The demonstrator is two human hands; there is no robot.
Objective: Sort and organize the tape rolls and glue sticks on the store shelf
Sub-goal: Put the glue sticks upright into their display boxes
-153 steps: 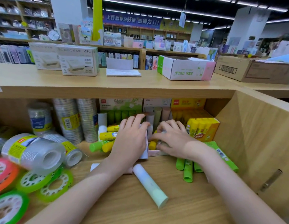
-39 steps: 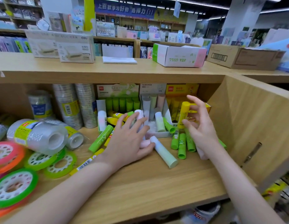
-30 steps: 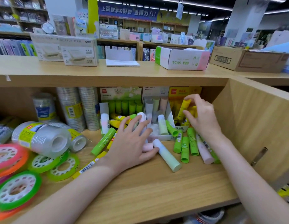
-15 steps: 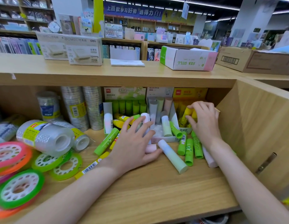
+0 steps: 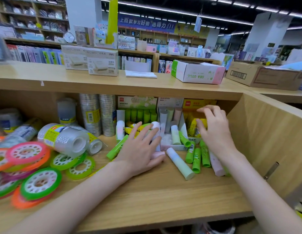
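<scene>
Sorting is partly done: yellow glue sticks (image 5: 191,127) stand boxed under the open, empty right hand (image 5: 214,132); loose green glue sticks (image 5: 196,157) and colourful tape rolls (image 5: 40,183) flank the flat left hand (image 5: 140,149).

Left hand (image 5: 140,149) flat, fingers spread, on pink glue stick (image 5: 157,154) at white display box (image 5: 172,146). Right hand (image 5: 212,130) hovers over yellow glue sticks (image 5: 191,125) (fingers loosely curled). Tape rolls (image 5: 40,183) at 9 o'clock.
</scene>
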